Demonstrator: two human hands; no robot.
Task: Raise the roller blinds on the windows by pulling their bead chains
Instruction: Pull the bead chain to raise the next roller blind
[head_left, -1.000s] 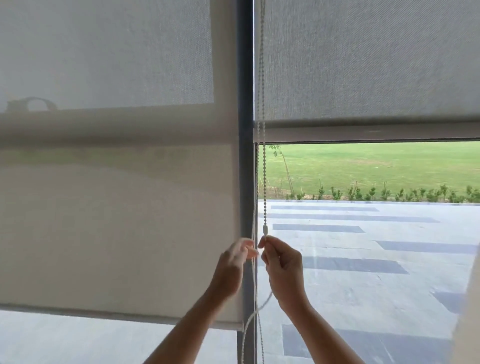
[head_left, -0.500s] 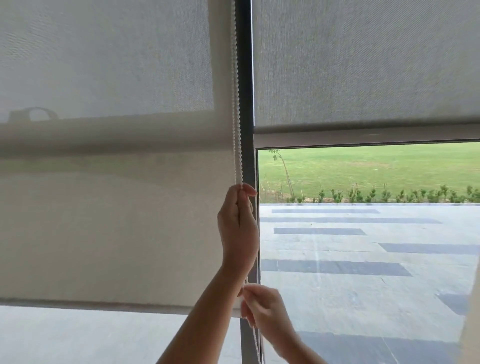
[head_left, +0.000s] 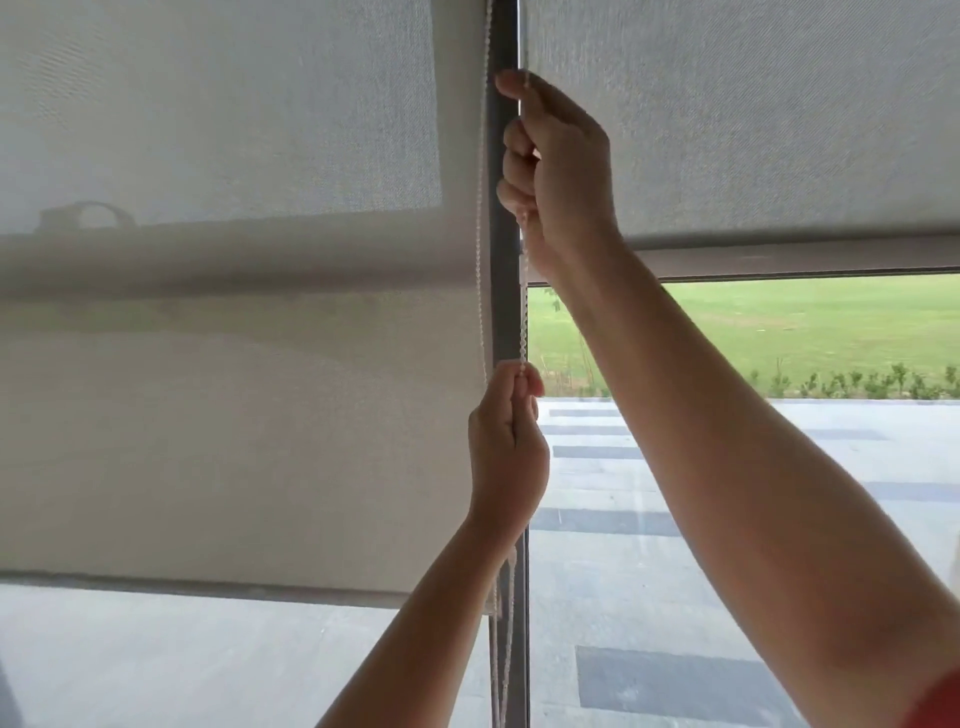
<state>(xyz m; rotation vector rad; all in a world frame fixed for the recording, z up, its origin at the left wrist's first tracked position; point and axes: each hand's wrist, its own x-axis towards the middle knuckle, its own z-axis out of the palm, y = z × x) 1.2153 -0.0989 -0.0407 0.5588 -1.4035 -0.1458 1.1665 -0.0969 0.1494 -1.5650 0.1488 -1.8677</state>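
Observation:
A white bead chain (head_left: 523, 312) hangs along the dark window post (head_left: 503, 291) between two grey roller blinds. My right hand (head_left: 558, 166) is high up, closed around the chain in front of the right blind (head_left: 753, 119). My left hand (head_left: 506, 457) grips the same chain lower down, near mid-height. The chain runs taut between both fists, and its loop dangles below my left wrist. A second strand (head_left: 482, 260) hangs just left of the post. The right blind's bottom bar (head_left: 779, 257) sits higher than the left blind's bottom bar (head_left: 234, 590).
Through the glass lie a paved terrace (head_left: 727, 519), a lawn (head_left: 779, 322) and a low row of shrubs. The left blind (head_left: 234, 389) covers most of its pane. A red sleeve edge (head_left: 940, 701) shows at the bottom right.
My right hand has gone from below my left hand up to a high grip on the chain. My left hand has come down with the chain. The right blind's bar sits about where it was.

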